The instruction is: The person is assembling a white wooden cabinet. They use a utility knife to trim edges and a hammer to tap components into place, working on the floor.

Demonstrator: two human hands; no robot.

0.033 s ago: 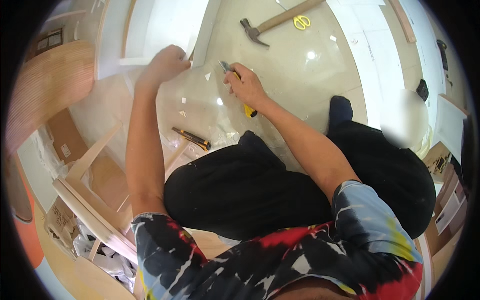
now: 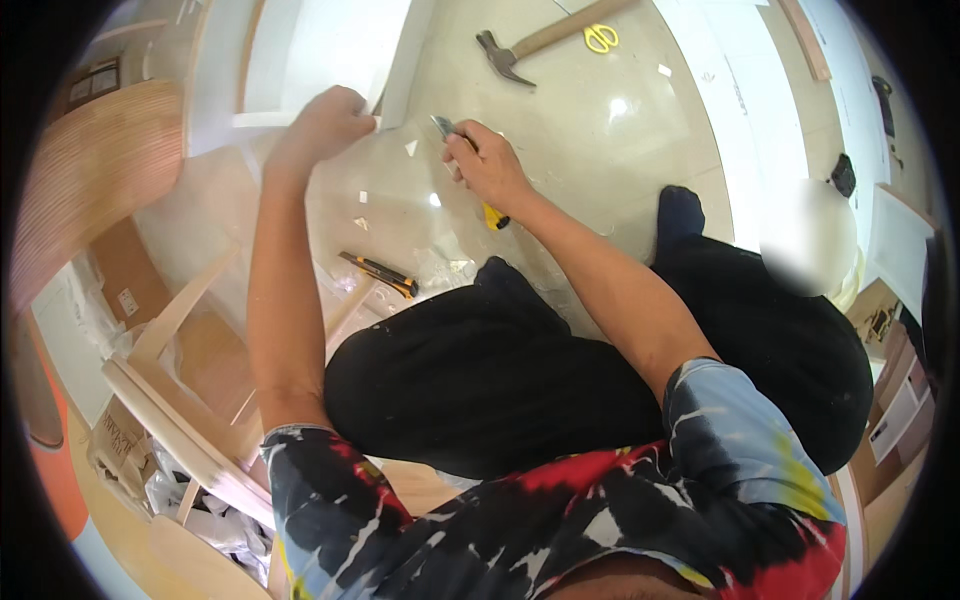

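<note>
My left hand (image 2: pixel 325 122) is closed at the near corner of a white open box-like furniture piece (image 2: pixel 392 92). Its fingertips are curled away, so whatever they pinch there is hidden. A little to the right, my right hand (image 2: pixel 488 168) grips a yellow utility knife (image 2: pixel 495 217). The knife's metal tip (image 2: pixel 441 124) sticks out past the thumb, angled up and left, apart from the white piece. Another utility knife (image 2: pixel 380 273), black and orange, lies on the floor beside my left knee.
A claw hammer (image 2: pixel 545 42) and yellow-handled scissors (image 2: pixel 600 39) lie at the far side. Small white scraps (image 2: pixel 411 148) dot the shiny floor. Long white panels (image 2: pixel 745 120) stretch along the right. A pale wooden frame (image 2: pixel 185 430) stands near my left arm, by a ribbed wooden piece (image 2: pixel 100 180).
</note>
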